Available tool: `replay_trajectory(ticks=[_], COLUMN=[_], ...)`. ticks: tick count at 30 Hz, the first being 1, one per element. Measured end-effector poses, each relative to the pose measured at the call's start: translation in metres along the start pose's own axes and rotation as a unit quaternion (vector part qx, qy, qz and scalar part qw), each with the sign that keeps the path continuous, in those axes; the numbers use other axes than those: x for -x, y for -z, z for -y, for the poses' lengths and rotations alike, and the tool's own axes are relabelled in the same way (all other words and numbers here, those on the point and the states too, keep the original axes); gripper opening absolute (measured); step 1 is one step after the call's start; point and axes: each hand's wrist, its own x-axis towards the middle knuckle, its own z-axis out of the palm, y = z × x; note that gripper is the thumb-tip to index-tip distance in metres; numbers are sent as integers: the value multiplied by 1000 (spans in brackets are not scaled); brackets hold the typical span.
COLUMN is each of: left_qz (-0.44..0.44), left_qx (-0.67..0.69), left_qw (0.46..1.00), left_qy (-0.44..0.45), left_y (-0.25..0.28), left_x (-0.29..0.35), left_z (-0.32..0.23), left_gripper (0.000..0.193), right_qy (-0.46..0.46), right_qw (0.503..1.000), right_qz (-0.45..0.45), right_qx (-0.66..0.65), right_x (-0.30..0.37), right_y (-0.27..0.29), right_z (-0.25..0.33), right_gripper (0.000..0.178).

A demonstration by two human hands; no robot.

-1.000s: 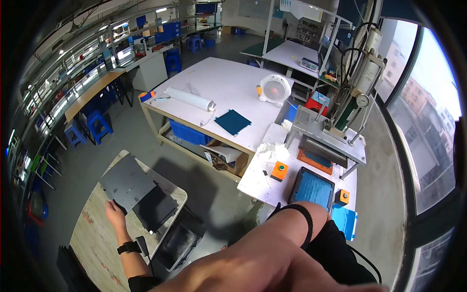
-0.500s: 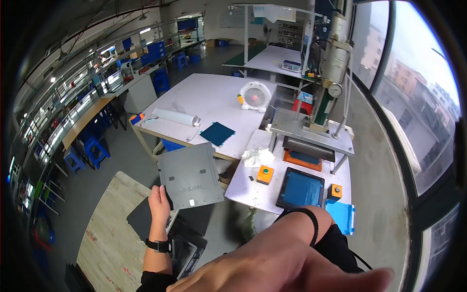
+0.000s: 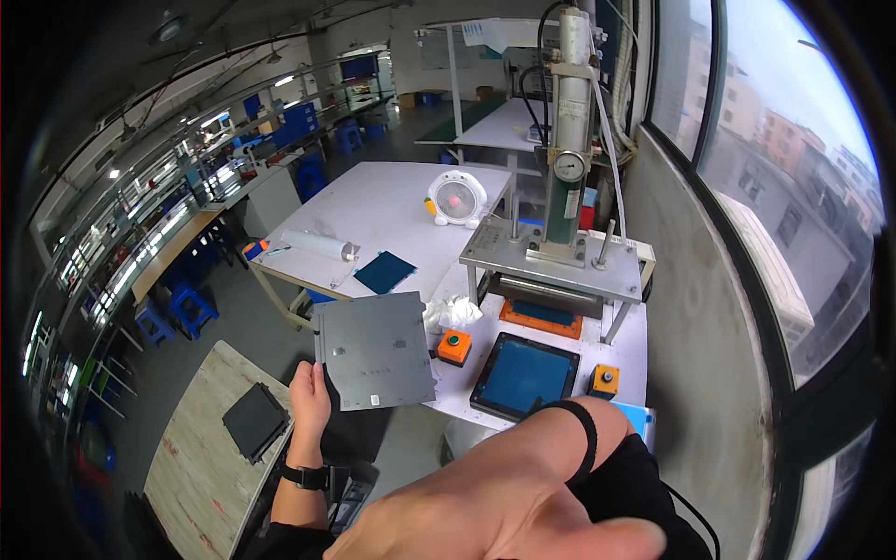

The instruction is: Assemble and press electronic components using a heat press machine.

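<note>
In my left hand (image 3: 310, 397), closed on its left edge, is a flat grey panel (image 3: 378, 350). The panel is tilted up and faces me, with two small dark patches and a white rectangle near its lower edge. A black watch is on that wrist. My right hand (image 3: 485, 509) looms close and large at the lower middle, a black band round its forearm. Its thumb stretches to the right; the other fingers are hidden. Beyond that forearm a black-framed tray with a blue surface (image 3: 525, 373) lies on the white table (image 3: 448, 397).
A press with a metal cylinder (image 3: 571, 121) stands over an orange base (image 3: 569, 329). Orange button boxes (image 3: 455, 346) (image 3: 604, 380) flank the tray. Behind are crumpled white material (image 3: 453, 314), a dark blue sheet (image 3: 385, 273) and a small fan (image 3: 457, 199). Dark panels (image 3: 254, 422) lie on the left board.
The view has swung right, so the press and tables sit further left. My left hand still holds the grey panel, now lower in view and nearer the button box. The right hand stays close.
</note>
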Motion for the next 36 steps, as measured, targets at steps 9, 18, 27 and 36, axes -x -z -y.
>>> replay_trajectory(ticks=[9, 18, 27, 36], left_qz=[61, 216, 453, 448], left_qx=[26, 130, 372, 236], left_qw=[998, 968, 797, 859], left_qy=[14, -4, 148, -82], left_y=[-41, -153, -243, -276], left_x=[39, 28, 37, 60], left_z=[-49, -30, 6, 11], left_gripper=[30, 32, 8, 11], right_qy=[-321, -373, -254, -293], right_qw=[629, 423, 230, 99], right_qz=[-428, -608, -830, -736], right_qx=[564, 559, 440, 602], right_x=[200, 342, 399, 428], right_y=[43, 68, 63, 45], right_z=[34, -21, -52, -64], right_gripper=[28, 26, 12, 10])
